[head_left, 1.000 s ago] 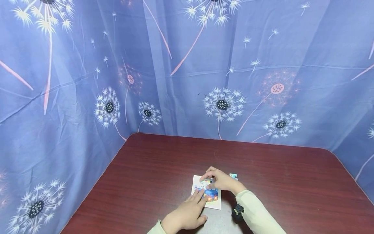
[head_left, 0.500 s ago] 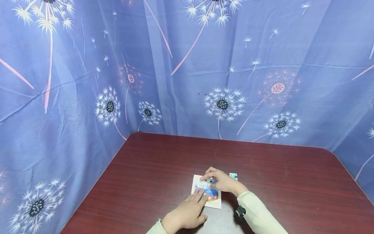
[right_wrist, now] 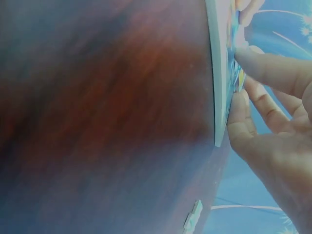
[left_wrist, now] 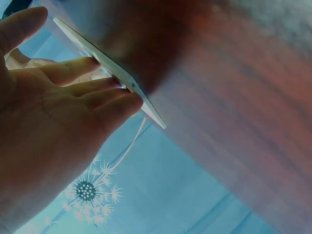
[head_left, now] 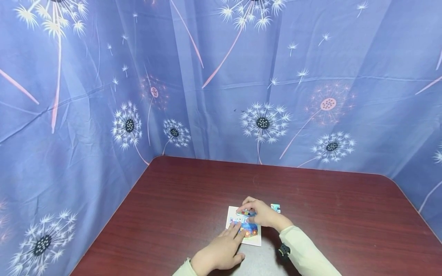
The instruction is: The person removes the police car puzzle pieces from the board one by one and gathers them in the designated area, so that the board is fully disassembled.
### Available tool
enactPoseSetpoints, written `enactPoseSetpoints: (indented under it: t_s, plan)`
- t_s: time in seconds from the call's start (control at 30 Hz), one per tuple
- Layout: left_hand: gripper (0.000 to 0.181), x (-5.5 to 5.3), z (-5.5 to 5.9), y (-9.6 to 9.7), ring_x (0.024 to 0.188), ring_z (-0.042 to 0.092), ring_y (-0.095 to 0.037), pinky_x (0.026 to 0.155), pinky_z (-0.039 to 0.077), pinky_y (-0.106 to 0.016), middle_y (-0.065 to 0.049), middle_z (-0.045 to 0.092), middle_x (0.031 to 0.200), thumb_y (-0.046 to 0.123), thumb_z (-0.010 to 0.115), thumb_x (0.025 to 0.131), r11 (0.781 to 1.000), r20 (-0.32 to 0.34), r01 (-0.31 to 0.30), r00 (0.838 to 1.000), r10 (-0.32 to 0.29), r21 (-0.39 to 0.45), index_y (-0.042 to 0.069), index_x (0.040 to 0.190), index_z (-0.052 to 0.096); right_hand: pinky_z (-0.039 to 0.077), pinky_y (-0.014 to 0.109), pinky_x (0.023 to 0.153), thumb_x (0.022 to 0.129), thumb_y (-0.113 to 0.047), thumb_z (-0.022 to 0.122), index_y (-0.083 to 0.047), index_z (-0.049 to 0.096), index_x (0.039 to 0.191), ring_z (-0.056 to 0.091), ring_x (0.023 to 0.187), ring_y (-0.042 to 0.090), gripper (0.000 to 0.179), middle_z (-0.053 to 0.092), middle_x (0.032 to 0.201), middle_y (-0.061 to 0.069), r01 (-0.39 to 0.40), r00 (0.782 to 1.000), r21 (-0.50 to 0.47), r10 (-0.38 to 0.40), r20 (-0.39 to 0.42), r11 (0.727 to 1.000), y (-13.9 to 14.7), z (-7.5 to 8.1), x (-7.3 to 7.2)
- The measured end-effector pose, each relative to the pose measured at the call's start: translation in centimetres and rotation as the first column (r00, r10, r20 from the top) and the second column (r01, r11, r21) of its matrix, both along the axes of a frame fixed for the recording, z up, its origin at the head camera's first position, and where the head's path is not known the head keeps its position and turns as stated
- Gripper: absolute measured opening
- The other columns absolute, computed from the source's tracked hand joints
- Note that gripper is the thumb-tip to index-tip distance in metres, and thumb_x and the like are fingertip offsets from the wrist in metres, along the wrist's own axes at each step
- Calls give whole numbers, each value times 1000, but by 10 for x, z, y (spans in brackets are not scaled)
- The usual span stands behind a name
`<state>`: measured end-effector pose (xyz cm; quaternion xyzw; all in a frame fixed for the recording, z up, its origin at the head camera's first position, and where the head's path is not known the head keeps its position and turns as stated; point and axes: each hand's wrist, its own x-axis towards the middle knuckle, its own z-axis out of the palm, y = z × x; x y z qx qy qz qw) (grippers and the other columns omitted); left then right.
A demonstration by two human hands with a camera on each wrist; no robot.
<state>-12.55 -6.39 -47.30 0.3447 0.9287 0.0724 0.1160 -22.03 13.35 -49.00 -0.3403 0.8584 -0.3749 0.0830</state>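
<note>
A white-bordered picture puzzle (head_left: 254,240) with a blue cartoon car lies flat on the table. My left hand (head_left: 221,251) rests its nearly straight fingertips on the lower left of the picture; in the left wrist view, the fingers (left_wrist: 109,95) touch the board's face. Over the upper right of the puzzle, my right hand (head_left: 264,214) bends its thumb and fingers round a small puzzle piece (right_wrist: 240,80). That piece stands slightly raised from the board (right_wrist: 218,97) in the right wrist view. My hands cover part of the picture.
Just behind my right hand, another small coloured puzzle piece (head_left: 275,207) lies on the dark red wooden table (head_left: 193,191). A blue curtain (head_left: 214,115) with dandelion prints hangs along the table's far and left edges.
My right thumb has shifted slightly to the right, and the right wrist slightly right and down, so more of the car picture shows. My left hand has stayed in place.
</note>
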Motion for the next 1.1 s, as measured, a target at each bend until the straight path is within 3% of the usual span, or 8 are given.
enactPoseSetpoints:
  t_s: [0.4,0.63,0.87,1.1]
  plan:
    - [64,1,1,2,142,27,-32,111,32,-41,-16,29,154,39,58,93,1000,15,-20,1000,20,2,8,146,40,52,36,82,77,12,67,-2,68,111,56,93,23,37,58,104,8,-3,1000,-50,3,0,999,1,3,1]
    - [64,2,0,3,143,25,-31,111,32,-41,-14,27,156,39,58,93,999,39,-34,999,34,-2,10,147,40,52,37,84,80,11,67,-6,66,114,56,94,24,38,60,104,4,48,995,-34,-44,92,998,0,4,1]
    - [64,1,1,3,142,27,-32,111,32,-40,-16,29,154,38,59,93,1000,7,-24,1000,24,13,7,146,41,53,36,80,78,15,63,-4,66,106,59,86,21,34,59,92,4,67,996,-95,-61,62,993,1,2,-4]
    - [64,1,2,2,143,26,-32,111,31,-41,-16,28,155,38,58,93,1000,29,-28,999,28,13,8,146,40,53,30,77,83,15,59,-3,68,107,63,86,19,32,63,92,5,44,998,-90,-40,52,995,5,7,-2]
